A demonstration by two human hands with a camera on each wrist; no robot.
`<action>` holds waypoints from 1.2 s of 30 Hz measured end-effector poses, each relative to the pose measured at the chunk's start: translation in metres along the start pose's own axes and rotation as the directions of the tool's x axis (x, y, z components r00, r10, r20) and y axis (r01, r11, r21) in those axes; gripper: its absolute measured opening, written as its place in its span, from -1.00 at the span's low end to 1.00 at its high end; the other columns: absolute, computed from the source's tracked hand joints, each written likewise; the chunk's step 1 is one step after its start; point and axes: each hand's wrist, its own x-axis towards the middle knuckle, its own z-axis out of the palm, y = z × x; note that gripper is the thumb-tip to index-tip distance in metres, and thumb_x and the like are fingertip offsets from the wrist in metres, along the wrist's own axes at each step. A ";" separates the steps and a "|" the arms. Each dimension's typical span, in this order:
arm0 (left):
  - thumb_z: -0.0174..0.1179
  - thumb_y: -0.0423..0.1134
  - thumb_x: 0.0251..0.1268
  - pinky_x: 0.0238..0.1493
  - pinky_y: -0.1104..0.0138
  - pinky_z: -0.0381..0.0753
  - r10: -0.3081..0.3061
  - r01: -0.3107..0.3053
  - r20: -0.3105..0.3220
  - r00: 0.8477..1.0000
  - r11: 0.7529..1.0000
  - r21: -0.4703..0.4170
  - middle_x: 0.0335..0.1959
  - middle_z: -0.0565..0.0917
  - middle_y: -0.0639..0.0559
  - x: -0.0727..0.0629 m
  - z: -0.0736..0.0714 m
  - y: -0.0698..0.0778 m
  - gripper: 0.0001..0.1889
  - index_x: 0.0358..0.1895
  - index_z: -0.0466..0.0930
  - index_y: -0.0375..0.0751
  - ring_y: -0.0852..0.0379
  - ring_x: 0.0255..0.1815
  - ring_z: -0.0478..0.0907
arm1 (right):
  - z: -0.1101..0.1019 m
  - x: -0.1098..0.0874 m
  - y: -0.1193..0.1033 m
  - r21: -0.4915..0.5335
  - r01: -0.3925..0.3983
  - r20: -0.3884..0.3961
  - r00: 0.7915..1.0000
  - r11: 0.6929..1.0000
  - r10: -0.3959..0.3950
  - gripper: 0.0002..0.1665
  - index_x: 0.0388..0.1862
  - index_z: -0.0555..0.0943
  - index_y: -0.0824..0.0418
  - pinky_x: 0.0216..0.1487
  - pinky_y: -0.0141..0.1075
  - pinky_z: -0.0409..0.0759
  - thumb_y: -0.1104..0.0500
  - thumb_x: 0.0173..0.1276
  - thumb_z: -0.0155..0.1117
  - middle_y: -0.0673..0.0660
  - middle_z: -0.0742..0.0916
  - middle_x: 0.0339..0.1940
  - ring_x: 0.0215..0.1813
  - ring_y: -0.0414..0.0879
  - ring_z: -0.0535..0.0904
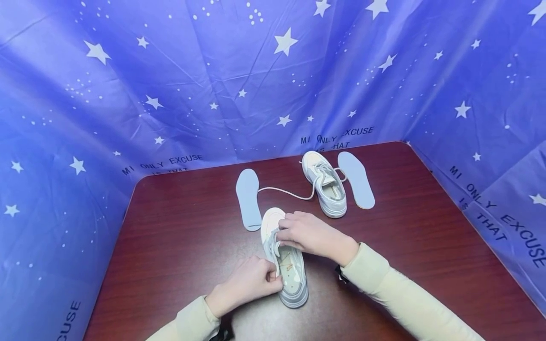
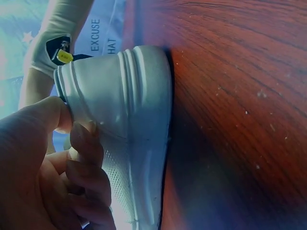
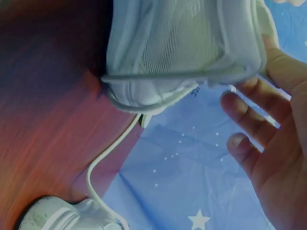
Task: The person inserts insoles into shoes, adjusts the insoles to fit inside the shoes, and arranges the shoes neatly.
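Note:
A white lace-up sneaker (image 1: 294,299) stands on the table with its toe pointing away, its inside visible through the opening. My left hand (image 1: 249,283) pinches the left side of its collar between thumb and curled fingers. In the left wrist view, the thumb goes over the collar edge and the other fingers lie along the outer wall (image 2: 103,88). At the tongue and laces, my right hand (image 1: 314,235) grips the upper. The right wrist view shows that thumb on the shoe's top edge (image 3: 240,52), with the lower fingers spread off it.
Behind stands a second white sneaker (image 1: 334,208), its loose lace (image 1: 286,190) trailing left. One pale insole (image 1: 248,199) lies left of it, another insole (image 1: 357,181) to its right. Blue star-printed curtains (image 1: 239,71) border the dark red wooden table (image 1: 179,227).

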 end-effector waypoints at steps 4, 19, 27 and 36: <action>0.28 -0.15 0.02 -0.68 0.50 0.10 0.009 -0.009 -0.007 1.000 1.000 -0.005 -0.78 0.12 0.49 -0.001 0.001 -0.001 -0.58 -0.74 0.19 0.16 0.51 -0.71 0.08 | -0.001 -0.001 0.006 0.070 -0.068 -0.007 0.998 0.995 0.069 -0.77 -0.40 0.63 0.02 -0.20 -0.24 0.50 0.00 0.47 0.34 -0.10 0.57 -0.49 -0.32 -0.12 0.53; 0.26 -0.14 0.12 -0.68 0.50 0.06 0.063 -0.064 0.008 0.998 0.997 0.047 -0.75 0.12 0.46 0.001 -0.003 -0.001 -0.58 -0.72 0.19 0.14 0.51 -0.70 0.07 | 0.016 0.001 0.021 0.311 -0.475 0.103 0.878 0.823 0.468 -0.80 -0.36 0.62 0.02 -0.45 -0.18 0.50 0.09 0.53 0.22 -0.14 0.53 -0.60 -0.49 -0.19 0.50; 0.27 -0.13 0.08 -0.68 0.48 0.06 0.053 -0.052 -0.011 0.999 0.996 0.074 -0.76 0.11 0.47 0.001 -0.003 0.002 -0.57 -0.73 0.17 0.14 0.50 -0.71 0.07 | 0.009 -0.005 0.027 0.391 -0.234 0.073 0.972 0.890 0.223 -0.80 0.04 0.71 0.00 0.00 -0.18 0.65 0.20 0.54 0.23 -0.10 0.78 -0.12 -0.07 -0.20 0.71; 0.27 -0.14 0.07 -0.69 0.48 0.07 0.047 -0.046 -0.012 0.999 0.997 0.059 -0.75 0.11 0.46 0.002 -0.001 0.002 -0.57 -0.72 0.16 0.14 0.50 -0.71 0.06 | -0.003 -0.008 0.027 0.403 -0.177 0.107 0.984 0.898 0.146 -0.69 -0.10 0.73 -0.06 -0.30 -0.37 0.52 0.33 0.38 0.24 -0.13 0.66 -0.26 -0.33 -0.27 0.50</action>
